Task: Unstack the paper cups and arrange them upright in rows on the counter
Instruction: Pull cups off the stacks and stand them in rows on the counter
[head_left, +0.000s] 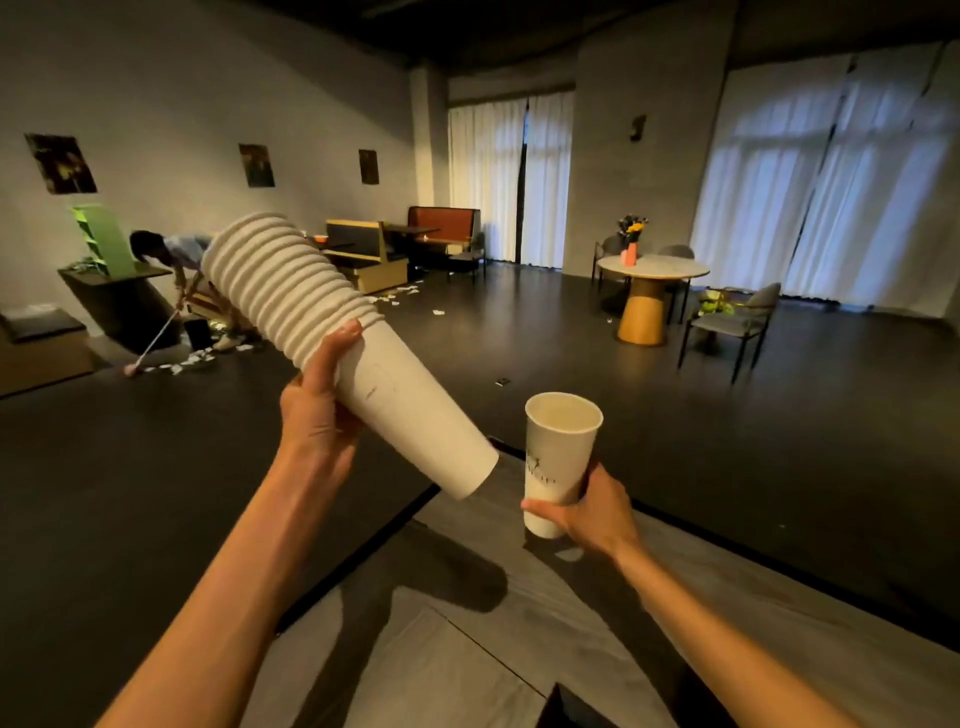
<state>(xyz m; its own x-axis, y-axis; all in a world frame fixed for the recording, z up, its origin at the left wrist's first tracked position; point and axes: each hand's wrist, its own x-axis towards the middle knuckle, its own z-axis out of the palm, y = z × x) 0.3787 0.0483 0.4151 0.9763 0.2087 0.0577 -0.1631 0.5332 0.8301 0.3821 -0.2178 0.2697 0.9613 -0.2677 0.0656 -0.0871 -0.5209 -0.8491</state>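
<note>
Above the counter (519, 623) — left hand (317, 410) gripping tilted cup stack (363, 364), right hand (597, 506) gripping single upright cup (558, 457)

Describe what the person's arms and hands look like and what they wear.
Both forearms are bare as far as the picture shows, with no sleeves in view. The left hand and right hand wear no gloves. No watch, bracelet or ring shows on either.

Matt white paper cups (363, 364); counter (467, 649) grey wood-grain, smooth.
</note>
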